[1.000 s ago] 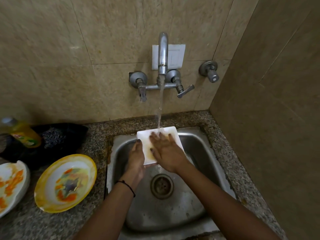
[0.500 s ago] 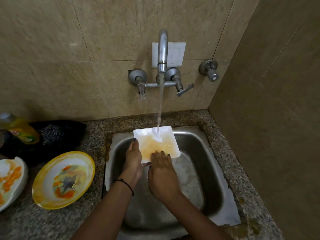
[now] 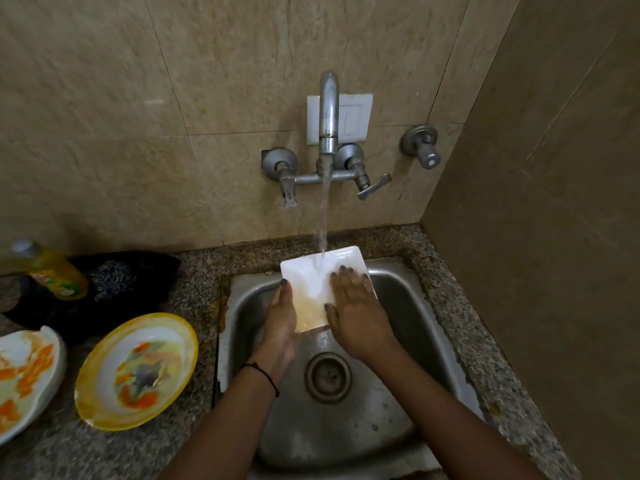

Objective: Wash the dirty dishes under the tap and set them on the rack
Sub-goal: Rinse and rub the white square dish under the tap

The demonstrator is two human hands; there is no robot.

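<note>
A square white dish [image 3: 313, 285] with a yellowish film sits tilted over the steel sink [image 3: 408, 299], under the running tap [image 3: 328, 112]. Water strikes its far edge. My left hand [image 3: 281, 320] holds the dish by its left edge, thumb on top. My right hand [image 3: 356, 310] lies flat on the dish's right half, fingers straight and wet. On the counter to the left sit a dirty yellow-rimmed round plate [image 3: 136, 370] and a second stained white plate [image 3: 24, 379], cut off by the frame edge.
A yellow dish-soap bottle [image 3: 52, 271] lies on a black cloth with a steel scrubber [image 3: 110, 280] at the back left. The sink drain [image 3: 327, 377] is uncovered. A tiled side wall stands close on the right. No rack is in view.
My right hand slid from the dish's near edge up over its right half. The dish stayed under the stream, with my left hand still at its left edge.
</note>
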